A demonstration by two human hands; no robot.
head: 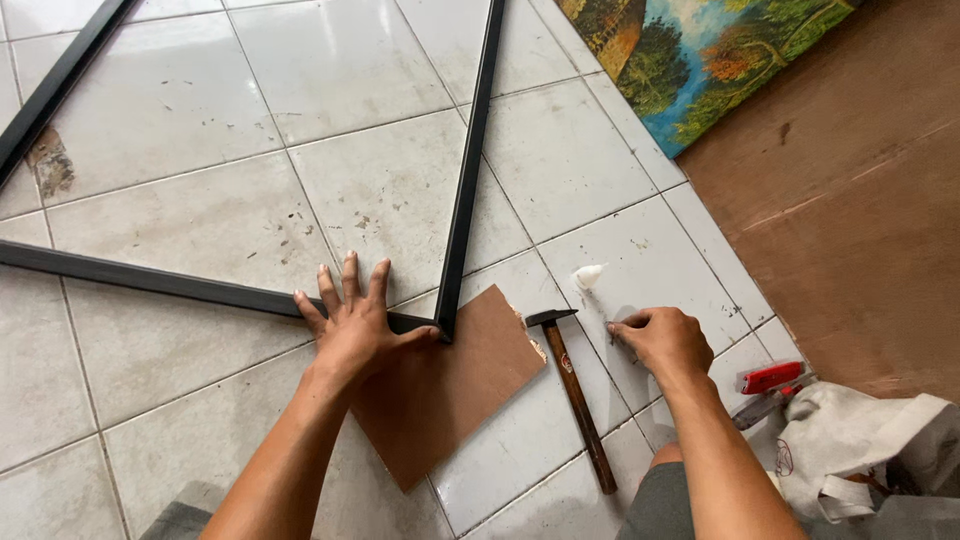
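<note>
A: What is shown from the head camera?

B: A white tiled floor (200, 100) is seen from above. A black frame (465, 190) lies on it, two of its bars meeting at a near corner. Under that corner a piece of brown board (450, 400) is laid flat.

A: Where are the hands?

B: The left hand (352, 325) is spread open, fingers splayed, and pressed flat on the frame just left of the corner; nothing is gripped by it. The right hand (662, 342) is loosely curled, knuckles up, with its fingertips at the tiles to the right. Whether something small is pinched there cannot be told.

A: What lies between them?

B: A hammer (578, 400) with a wooden handle is laid on the floor, its dark head at the far end, just beside the board's right edge. It is touched by neither hand. A small white blob (588, 276) is seen on a tile beyond the right hand.

A: And further off?

B: A landscape painting (690, 60) lies at the far right, on brown sheeting (850, 220). At the near right a red-handled tool (770, 377) is seen beside a white cloth bag (850, 440).

A: What could go wrong?

B: The corner joint is judged likely to slip out of square if the left hand's pressure is eased, since the bars are held by that palm alone. The thumb, lying right at the corner, could be struck if the hammer is swung there.
</note>
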